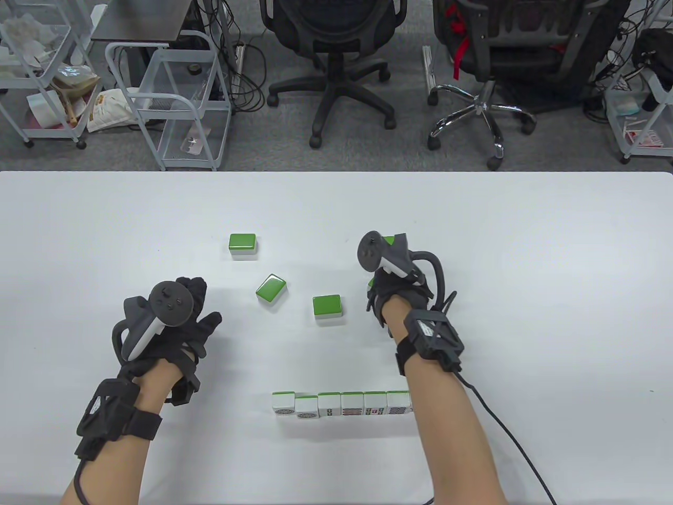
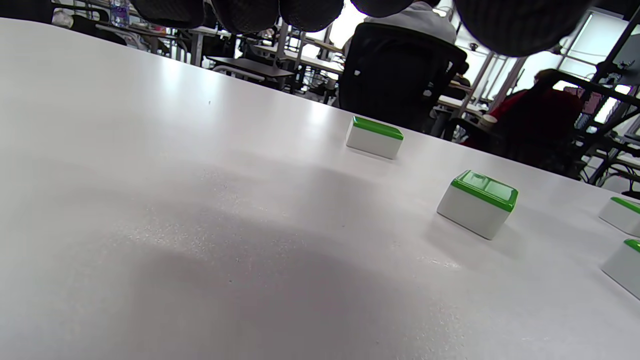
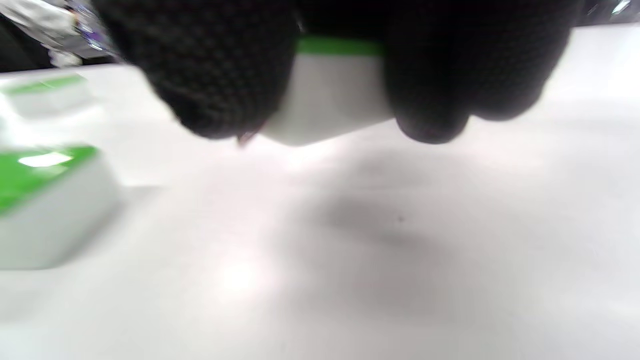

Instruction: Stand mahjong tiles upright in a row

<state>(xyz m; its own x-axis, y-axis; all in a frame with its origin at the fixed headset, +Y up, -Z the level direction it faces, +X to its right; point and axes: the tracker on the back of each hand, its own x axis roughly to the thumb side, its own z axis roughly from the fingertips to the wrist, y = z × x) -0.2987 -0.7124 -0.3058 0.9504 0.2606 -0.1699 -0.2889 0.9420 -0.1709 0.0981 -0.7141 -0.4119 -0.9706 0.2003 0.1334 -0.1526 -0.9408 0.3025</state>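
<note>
Several white mahjong tiles stand upright in a row (image 1: 340,404) near the front edge of the table. Three green-backed tiles lie flat mid-table: one far left (image 1: 243,245), one tilted (image 1: 271,288), one in the centre (image 1: 327,306). My right hand (image 1: 389,286) is to the right of them and grips a green-backed tile (image 3: 330,95) between its fingertips (image 3: 220,85), just above the table. The tracker hides most of this tile in the table view. My left hand (image 1: 194,310) rests on the table with spread fingers and holds nothing.
The white table (image 1: 526,252) reaches to both sides. In the left wrist view the flat tiles (image 2: 477,202) lie ahead and to the right of my left hand. Office chairs (image 1: 336,63) and wire carts (image 1: 173,105) stand beyond the far edge.
</note>
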